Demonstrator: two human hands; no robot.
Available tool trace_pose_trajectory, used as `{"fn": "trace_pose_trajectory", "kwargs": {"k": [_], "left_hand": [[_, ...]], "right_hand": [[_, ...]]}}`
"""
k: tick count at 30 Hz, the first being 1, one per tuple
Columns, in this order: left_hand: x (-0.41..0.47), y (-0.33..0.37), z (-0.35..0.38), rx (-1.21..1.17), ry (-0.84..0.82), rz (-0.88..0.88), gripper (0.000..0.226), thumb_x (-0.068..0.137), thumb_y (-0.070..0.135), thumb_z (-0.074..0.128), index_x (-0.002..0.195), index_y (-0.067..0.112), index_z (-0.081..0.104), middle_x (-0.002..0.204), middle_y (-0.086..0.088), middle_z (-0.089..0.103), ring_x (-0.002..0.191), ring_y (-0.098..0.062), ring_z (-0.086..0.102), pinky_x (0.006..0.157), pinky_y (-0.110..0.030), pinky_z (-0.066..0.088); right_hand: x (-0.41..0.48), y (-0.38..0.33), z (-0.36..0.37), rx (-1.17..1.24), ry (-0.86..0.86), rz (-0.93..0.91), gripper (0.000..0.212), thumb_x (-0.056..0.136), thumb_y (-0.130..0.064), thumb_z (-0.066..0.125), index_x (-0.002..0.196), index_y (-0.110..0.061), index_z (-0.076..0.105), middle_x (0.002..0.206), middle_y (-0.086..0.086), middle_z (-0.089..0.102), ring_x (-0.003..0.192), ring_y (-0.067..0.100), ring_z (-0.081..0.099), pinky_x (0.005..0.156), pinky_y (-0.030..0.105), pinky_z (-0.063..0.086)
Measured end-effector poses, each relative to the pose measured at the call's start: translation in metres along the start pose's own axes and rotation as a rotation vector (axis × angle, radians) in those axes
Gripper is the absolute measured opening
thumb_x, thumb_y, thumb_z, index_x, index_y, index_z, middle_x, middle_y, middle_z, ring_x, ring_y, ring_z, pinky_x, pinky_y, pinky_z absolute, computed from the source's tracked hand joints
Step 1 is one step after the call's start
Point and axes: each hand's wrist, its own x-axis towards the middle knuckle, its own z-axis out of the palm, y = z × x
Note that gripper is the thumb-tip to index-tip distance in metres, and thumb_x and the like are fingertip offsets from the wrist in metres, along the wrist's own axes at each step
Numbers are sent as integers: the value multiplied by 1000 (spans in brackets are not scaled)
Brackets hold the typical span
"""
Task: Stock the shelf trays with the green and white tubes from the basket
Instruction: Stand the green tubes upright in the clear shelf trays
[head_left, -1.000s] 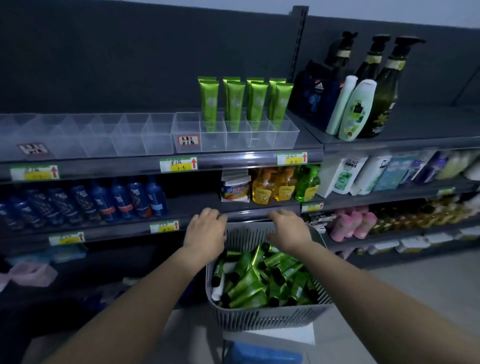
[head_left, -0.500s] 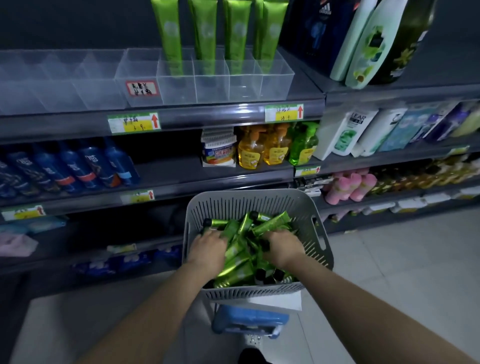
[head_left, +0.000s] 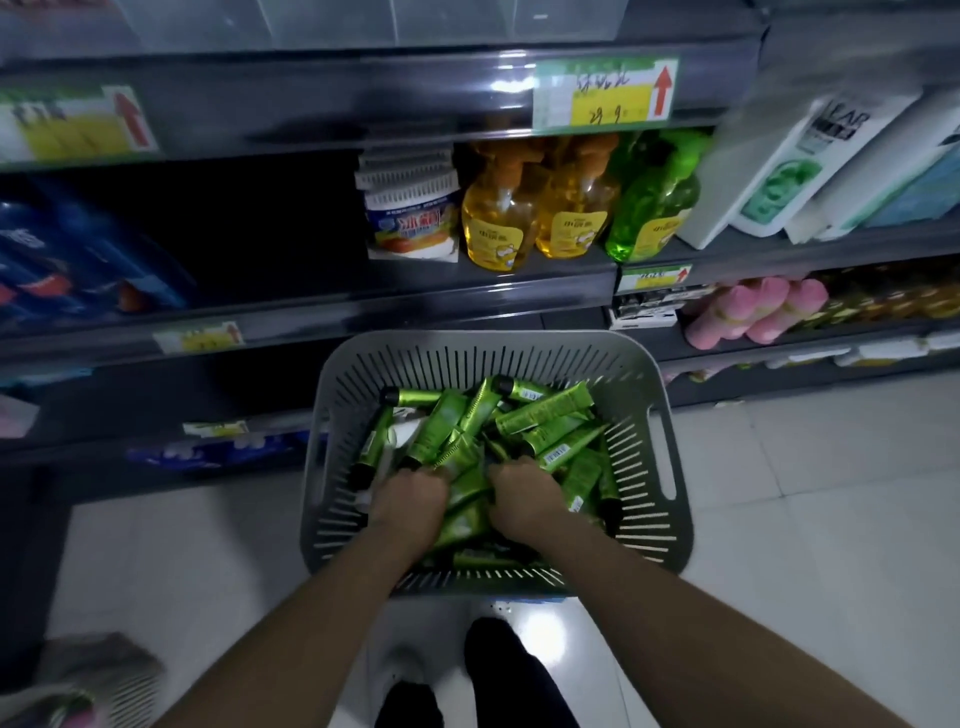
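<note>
Your left hand (head_left: 408, 496) and right hand (head_left: 524, 496) dig knuckles-up into the green tubes (head_left: 545, 410) heaped in the grey basket (head_left: 467, 358) — likely gathering a bunch for the shelf trays (head_left: 311, 21) above. Fingers buried; grip cannot be told.

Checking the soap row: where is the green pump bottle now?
Head view, right of centre: the green translucent plastic pump bottle stands on the middle shelf, just right of two yellow pump bottles and above the grey slotted plastic basket.
</note>
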Motion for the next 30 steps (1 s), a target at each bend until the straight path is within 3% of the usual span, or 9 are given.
{"fn": "trace_pose_trajectory", "kwargs": {"k": [3, 7, 10, 17, 20, 24, 27, 30], "left_hand": [[7, -2, 7, 32, -21, -39, 37, 95, 13, 44, 132, 12, 46, 130, -10, 51, 112, -29, 58, 89, -37, 46], [12, -9, 20, -35, -81, -102, 42, 96, 13, 44, 137, 7, 37, 134, -14, 40, 114, -33, 52, 89, -39, 46], [17, -12, 23, -94, -57, -127, 37, 96, 16, 44, 133, 11, 41, 131, -13, 43, 110, -32, 54, 83, -40, 48], [24, -23, 16, -586, -141, -181, 39, 86, 42, 58, 118, 20, 53, 119, -6, 57, 105, -25, 56, 88, -39, 50], [22, -30, -1, -916, -136, -183, 54, 85, 36, 64, 134, 21, 45, 126, -4, 56, 111, -22, 54, 93, -33, 47], [17, -38, -23, -1211, -97, -198, 67, 80, 18, 71, 139, 23, 40, 134, -4, 53, 113, -19, 54, 91, -35, 50], [10, -43, -42, -1324, -26, -186, 48, 86, 24, 68, 130, 19, 50, 126, -3, 59, 111, -20, 57, 95, -38, 48], [-4, -47, -64, -1450, 76, -173, 22, 94, 24, 59, 115, 22, 55, 112, -3, 64, 95, -19, 62, 75, -31, 53]], "right_hand": [[15, -3, 7, -14, -18, 18, 31, 90, -21, 54, 119, -8, 58, 117, 13, 59, 118, 28, 47, 89, 39, 49], [32, -11, 14, 62, -6, 69, 33, 90, -24, 57, 118, -8, 57, 115, 13, 60, 113, 28, 53, 84, 37, 50], [39, -16, 16, 132, 49, 148, 30, 90, -14, 54, 118, -6, 55, 111, 13, 64, 106, 28, 58, 75, 32, 48], [52, -11, 9, 518, -164, 239, 23, 84, -23, 65, 103, -11, 64, 101, 7, 66, 87, 21, 61, 69, 25, 46], [51, -12, 3, 748, -96, 278, 13, 82, -12, 63, 93, -16, 59, 89, 6, 60, 81, 22, 60, 65, 26, 46], [45, -17, -15, 1007, 14, 234, 25, 83, 2, 62, 73, -20, 54, 75, 5, 59, 63, 21, 59, 53, 29, 51], [35, -24, -37, 1116, 171, 125, 31, 85, 3, 64, 69, -19, 50, 70, 0, 54, 67, 15, 53, 65, 26, 46], [23, -32, -59, 1179, 278, 99, 25, 85, -4, 68, 72, -20, 55, 71, 0, 59, 65, 15, 53, 62, 29, 47]]}}
